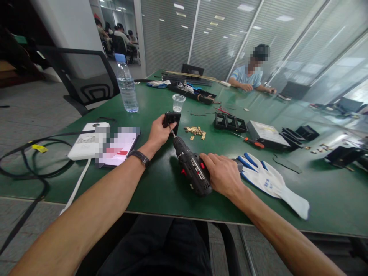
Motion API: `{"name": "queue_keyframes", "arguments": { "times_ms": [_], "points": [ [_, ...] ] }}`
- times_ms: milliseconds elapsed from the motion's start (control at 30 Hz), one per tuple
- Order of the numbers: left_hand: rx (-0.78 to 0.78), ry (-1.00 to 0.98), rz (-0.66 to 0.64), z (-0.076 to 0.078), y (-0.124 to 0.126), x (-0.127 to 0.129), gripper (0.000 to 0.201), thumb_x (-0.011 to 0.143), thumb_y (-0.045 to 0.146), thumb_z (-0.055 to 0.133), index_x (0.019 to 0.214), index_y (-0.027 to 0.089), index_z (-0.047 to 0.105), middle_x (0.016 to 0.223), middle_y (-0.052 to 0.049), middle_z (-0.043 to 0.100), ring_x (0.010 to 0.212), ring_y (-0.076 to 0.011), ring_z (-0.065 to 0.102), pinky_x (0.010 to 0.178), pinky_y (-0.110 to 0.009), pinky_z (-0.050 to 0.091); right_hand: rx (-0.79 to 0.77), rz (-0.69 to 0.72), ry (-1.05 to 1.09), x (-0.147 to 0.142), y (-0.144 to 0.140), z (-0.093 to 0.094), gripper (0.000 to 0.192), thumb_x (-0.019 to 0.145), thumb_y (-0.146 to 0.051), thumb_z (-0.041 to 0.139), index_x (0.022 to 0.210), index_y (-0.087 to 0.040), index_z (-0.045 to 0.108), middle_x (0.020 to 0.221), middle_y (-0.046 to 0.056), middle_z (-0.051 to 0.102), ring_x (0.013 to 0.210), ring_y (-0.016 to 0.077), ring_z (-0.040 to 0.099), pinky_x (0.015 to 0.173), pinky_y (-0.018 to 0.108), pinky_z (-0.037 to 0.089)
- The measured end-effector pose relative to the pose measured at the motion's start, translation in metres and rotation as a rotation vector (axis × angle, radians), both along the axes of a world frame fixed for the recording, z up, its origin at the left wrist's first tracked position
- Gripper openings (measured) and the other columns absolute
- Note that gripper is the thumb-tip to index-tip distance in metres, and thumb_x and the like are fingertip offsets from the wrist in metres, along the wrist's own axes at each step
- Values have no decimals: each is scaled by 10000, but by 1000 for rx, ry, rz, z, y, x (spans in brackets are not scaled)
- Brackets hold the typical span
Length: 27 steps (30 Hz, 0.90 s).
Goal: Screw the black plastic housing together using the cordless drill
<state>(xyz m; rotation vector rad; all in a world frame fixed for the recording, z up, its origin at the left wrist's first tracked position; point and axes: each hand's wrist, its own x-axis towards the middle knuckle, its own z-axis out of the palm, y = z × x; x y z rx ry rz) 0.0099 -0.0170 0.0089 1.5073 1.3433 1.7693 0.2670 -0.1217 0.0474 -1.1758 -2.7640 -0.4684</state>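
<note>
My right hand (222,172) is wrapped round the handle of a black cordless drill (189,163) with red buttons. The drill points forward and left, and its bit reaches a small black part (173,118). That part is gripped in my left hand (159,132), with the thumb against its face. Exactly where the bit tip meets the part is too small to tell. Just right of the part lies a pile of small brass-coloured pieces (195,131). A clear plastic cup (178,102) stands behind it. A white and blue work glove (267,180) lies to the right of my right hand.
On the left are a phone (122,147), a white box-shaped device (89,142) with cables, and a water bottle (127,84). To the right lie a black three-opening frame (230,122), an orange-handled screwdriver (254,143) and a pale box (267,134). Another person (248,74) sits across the green table (161,195).
</note>
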Motion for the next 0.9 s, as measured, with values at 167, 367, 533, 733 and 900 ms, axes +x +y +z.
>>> {"name": "queue_keyframes", "arguments": {
  "times_ms": [167,367,533,733,900],
  "points": [
    [-41,29,7,3,-2,0,325,708,287,690,991,137,638,921,-51,679,834,-168,602,816,-318,469,-9,0,1,0,-1,1,348,857,-250,503,1196,-174,521,912,63,626,803,209,536,675,320,275],
    [-17,41,9,3,-1,0,288,697,268,690,948,145,623,922,-44,672,854,-164,596,824,-306,461,-4,2,7,-1,-1,2,330,870,-241,479,1190,-177,527,908,65,629,779,203,534,660,318,269],
    [3,49,9,2,-1,-1,277,692,254,688,940,154,615,898,-34,663,836,-157,595,796,-290,459,-8,15,14,-1,-1,2,345,862,-251,491,1195,-170,524,915,62,625,798,210,536,677,330,285],
    [9,83,23,9,-7,0,274,702,253,683,952,164,614,911,-33,673,859,-163,606,831,-303,459,-10,25,27,0,0,0,359,851,-243,506,1203,-172,518,924,64,625,795,208,536,687,328,291],
    [36,119,41,9,-7,-1,276,722,264,674,974,168,614,932,-42,678,879,-170,612,829,-306,458,-11,35,47,-1,0,0,355,850,-233,505,1200,-175,513,926,55,620,806,209,541,696,329,291]
  ]
}}
